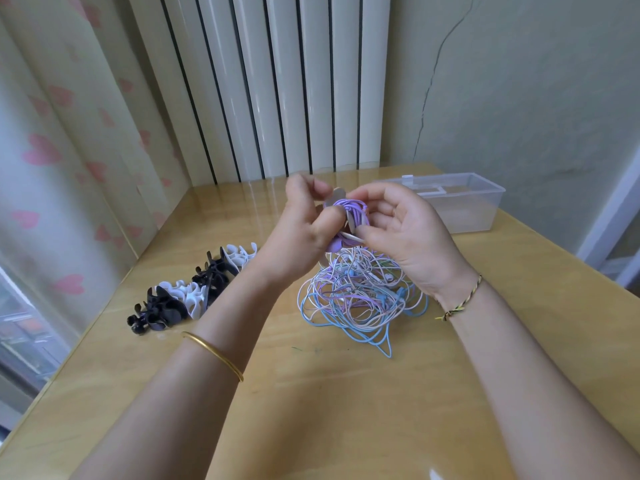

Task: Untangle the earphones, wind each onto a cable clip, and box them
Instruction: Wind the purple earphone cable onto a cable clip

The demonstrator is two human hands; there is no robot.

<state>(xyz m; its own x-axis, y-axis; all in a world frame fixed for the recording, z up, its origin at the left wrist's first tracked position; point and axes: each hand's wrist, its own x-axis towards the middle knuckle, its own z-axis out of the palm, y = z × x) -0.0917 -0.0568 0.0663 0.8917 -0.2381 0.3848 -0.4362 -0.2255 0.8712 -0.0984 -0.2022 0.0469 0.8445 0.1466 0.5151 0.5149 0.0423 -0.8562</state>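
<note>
purple earphone [349,210]: nearly all wound onto a cable clip [336,196], held in the air above the tangle, between both hands, well short of the box.

left grip [301,230]: fingers curled round the clip, thumb pressed on the wound turns. It carries the load.

right grip [412,233]: thumb and forefinger pinch the last free bit of cable by a pale plug end [354,238]; other fingers loosely curled, holding nothing.

Step, as I read it: tail end of winding this one. Turns look done, the loose end isn't tucked yet.

Next move needs: left thumb holding the turns down so they don't spring off, right feeding the end into a clip notch. Can't tell where the notch sits; fingers cover it. Then carry it right and back to the clear box [474,213], which is open, with no wound earphone that I can make out inside.

Remaining: tangle [360,296] of blue, pink and white cables on the surface [311,393] directly under the hands, several sets knotted together. Spare clips [194,289], black and white, lined up on the left. Most of the job is ahead.
</note>
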